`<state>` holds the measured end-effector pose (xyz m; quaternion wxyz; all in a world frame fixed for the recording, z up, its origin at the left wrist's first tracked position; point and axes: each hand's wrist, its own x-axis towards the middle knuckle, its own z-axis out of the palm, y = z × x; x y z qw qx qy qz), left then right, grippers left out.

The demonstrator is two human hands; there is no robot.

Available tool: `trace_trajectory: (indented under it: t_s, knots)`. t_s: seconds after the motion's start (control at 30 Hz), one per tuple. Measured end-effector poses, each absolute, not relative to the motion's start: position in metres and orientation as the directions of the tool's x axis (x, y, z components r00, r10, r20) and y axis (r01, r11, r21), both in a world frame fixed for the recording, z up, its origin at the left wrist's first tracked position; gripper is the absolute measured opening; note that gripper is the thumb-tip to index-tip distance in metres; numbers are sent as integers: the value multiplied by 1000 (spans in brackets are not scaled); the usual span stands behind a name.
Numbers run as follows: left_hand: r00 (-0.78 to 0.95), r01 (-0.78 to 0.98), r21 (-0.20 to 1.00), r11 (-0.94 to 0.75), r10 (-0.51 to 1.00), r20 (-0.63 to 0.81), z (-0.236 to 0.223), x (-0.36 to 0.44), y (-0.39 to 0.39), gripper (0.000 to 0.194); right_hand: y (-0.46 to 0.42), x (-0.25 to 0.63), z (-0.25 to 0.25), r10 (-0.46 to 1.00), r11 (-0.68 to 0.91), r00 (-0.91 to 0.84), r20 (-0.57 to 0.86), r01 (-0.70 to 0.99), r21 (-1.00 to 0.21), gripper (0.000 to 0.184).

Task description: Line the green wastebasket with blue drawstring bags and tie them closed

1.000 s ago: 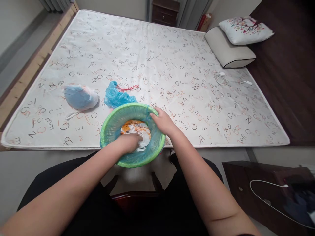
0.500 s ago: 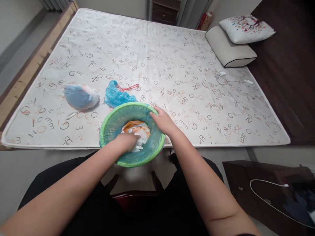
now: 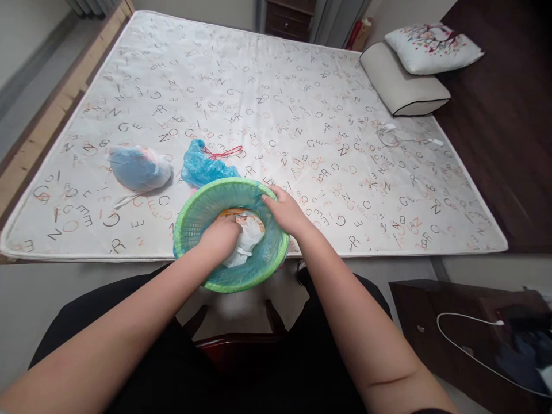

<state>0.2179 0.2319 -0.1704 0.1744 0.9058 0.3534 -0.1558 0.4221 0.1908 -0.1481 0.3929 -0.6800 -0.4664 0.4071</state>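
Observation:
A round green plastic basket (image 3: 190, 221) lined with a thin blue bag sits at the near edge of the mattress (image 3: 276, 103). My left hand (image 3: 221, 238) reaches down inside it, fingers closed on a crumpled white and orange plastic bag (image 3: 249, 233). My right hand (image 3: 287, 213) grips the basket's right rim, holding the blue liner against it. Just behind the basket lies a loose blue plastic bag (image 3: 202, 167) with a red string (image 3: 222, 153). Further left rests a tied bundle in blue and white plastic (image 3: 138, 168).
Two pillows (image 3: 414, 69) are stacked at the far right corner of the mattress. A white cable (image 3: 399, 140) lies near them. A dark wooden nightstand (image 3: 470, 333) with a white cord stands at my right. A chair edge (image 3: 235, 345) shows between my knees.
My left hand has closed on the white and orange bag and drawn it up and toward the basket's middle. My right hand stays on the rim.

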Motion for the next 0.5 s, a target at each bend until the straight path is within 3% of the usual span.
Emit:
trace_trajectory:
  t_s: [0.2, 0.5]
  knots:
    - [733, 649, 200, -734, 533, -424, -174, 218, 231, 34, 191, 422, -150, 956, -249, 229, -182, 310, -917, 29]
    - [779, 626, 276, -729, 596, -194, -161, 222, 230, 35, 191, 422, -149, 950, -262, 250, -190, 296, -919, 27]
